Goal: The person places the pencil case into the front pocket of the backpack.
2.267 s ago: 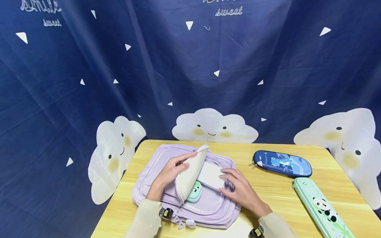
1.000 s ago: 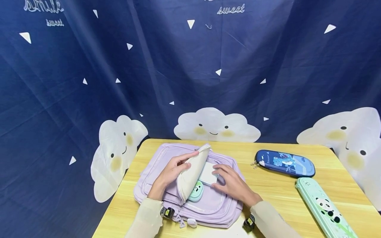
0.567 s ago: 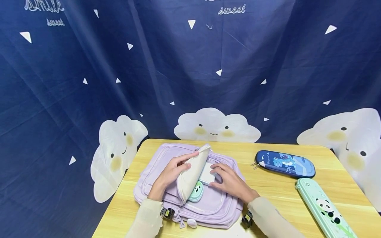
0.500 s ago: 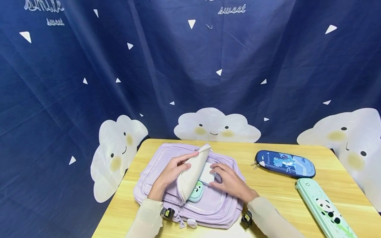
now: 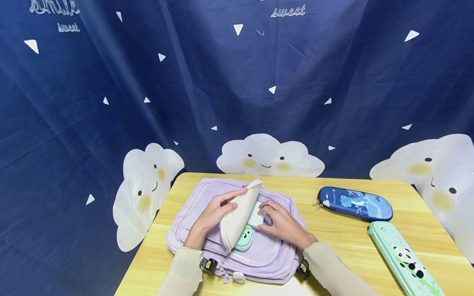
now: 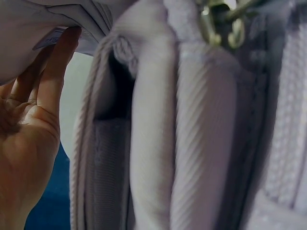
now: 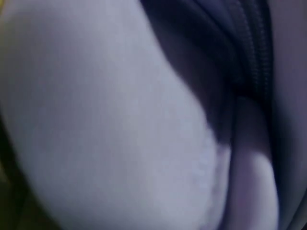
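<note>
A lilac backpack (image 5: 259,257) lies flat on the table, its front pocket gaping. My left hand (image 5: 212,213) holds the pocket's flap (image 5: 238,222) folded back, showing the cream lining; in the left wrist view the fingers (image 6: 60,62) reach under the fabric. A white flat rectangular box (image 5: 254,216) is partly in the pocket, its far end hidden behind the flap. My right hand (image 5: 283,224) grips the box's near end between thumb and fingers. Beside the box in the pocket sits a small mint-green case with a panda (image 5: 245,239). Only blurred lilac cloth (image 7: 110,120) fills the right wrist view.
On the wooden table (image 5: 333,250), a blue dinosaur pencil case (image 5: 355,203) lies right of the backpack. Nearer the right edge is a long mint panda pencil case (image 5: 403,259). Zip pulls (image 5: 238,277) hang at the backpack's near side. A dark blue curtain (image 5: 237,90) stands behind.
My right hand has moved left with the white box, sliding it further under the flap, so less of it shows. My left hand keeps its hold on the flap.
</note>
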Action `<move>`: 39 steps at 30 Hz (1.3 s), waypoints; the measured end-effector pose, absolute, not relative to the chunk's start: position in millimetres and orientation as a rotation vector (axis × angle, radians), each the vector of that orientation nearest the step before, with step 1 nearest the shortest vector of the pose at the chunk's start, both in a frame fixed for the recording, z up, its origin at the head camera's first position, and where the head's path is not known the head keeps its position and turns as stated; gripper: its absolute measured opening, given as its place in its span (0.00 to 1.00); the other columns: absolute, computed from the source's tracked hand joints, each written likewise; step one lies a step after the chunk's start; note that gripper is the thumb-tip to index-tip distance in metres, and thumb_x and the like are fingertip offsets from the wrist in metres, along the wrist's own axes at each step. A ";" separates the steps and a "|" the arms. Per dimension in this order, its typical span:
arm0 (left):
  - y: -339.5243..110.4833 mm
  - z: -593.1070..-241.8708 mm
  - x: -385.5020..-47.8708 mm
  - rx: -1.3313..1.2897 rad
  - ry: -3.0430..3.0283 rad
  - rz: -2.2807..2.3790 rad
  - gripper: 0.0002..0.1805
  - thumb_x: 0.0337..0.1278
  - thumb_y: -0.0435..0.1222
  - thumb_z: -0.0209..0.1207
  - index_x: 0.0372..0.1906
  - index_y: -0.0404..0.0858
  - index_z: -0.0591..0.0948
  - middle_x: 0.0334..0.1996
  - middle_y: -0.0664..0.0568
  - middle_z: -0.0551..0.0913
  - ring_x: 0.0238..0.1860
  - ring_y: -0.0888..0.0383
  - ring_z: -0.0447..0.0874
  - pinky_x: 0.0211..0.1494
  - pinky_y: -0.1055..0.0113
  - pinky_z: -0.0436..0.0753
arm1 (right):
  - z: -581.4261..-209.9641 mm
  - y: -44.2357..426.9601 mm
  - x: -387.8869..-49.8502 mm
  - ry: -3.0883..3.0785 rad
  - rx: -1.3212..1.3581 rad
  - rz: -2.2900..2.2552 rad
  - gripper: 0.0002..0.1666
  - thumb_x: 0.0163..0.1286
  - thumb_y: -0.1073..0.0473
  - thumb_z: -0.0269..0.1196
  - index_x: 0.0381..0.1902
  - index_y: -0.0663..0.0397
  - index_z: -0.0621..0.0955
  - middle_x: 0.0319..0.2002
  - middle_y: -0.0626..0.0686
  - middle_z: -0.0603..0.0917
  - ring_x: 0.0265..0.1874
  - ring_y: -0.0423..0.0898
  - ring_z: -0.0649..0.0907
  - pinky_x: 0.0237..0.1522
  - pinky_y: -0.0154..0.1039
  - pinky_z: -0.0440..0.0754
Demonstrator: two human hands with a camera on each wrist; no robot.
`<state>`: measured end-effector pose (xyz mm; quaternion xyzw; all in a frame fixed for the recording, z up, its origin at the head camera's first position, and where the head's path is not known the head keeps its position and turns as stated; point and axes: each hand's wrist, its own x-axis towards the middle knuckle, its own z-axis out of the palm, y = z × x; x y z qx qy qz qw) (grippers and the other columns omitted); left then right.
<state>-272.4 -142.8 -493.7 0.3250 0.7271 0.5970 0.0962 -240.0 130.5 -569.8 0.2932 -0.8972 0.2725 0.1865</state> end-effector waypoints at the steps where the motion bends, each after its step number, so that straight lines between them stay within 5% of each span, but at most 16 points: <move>1: -142.7 -494.0 -272.6 0.961 2.154 1.768 0.27 0.75 0.29 0.55 0.76 0.33 0.77 0.76 0.38 0.77 0.62 0.67 0.81 0.58 0.72 0.83 | -569.9 129.8 -240.4 -2.528 0.825 0.763 0.27 0.57 0.43 0.84 0.47 0.50 0.87 0.58 0.50 0.87 0.59 0.50 0.86 0.66 0.49 0.84; 39: -141.9 -495.0 -272.1 0.942 2.161 1.772 0.27 0.76 0.29 0.55 0.76 0.33 0.77 0.76 0.38 0.77 0.63 0.68 0.81 0.59 0.72 0.83 | -569.9 127.9 -238.6 -2.507 0.811 0.812 0.24 0.63 0.46 0.82 0.50 0.51 0.88 0.56 0.49 0.85 0.58 0.50 0.86 0.66 0.49 0.84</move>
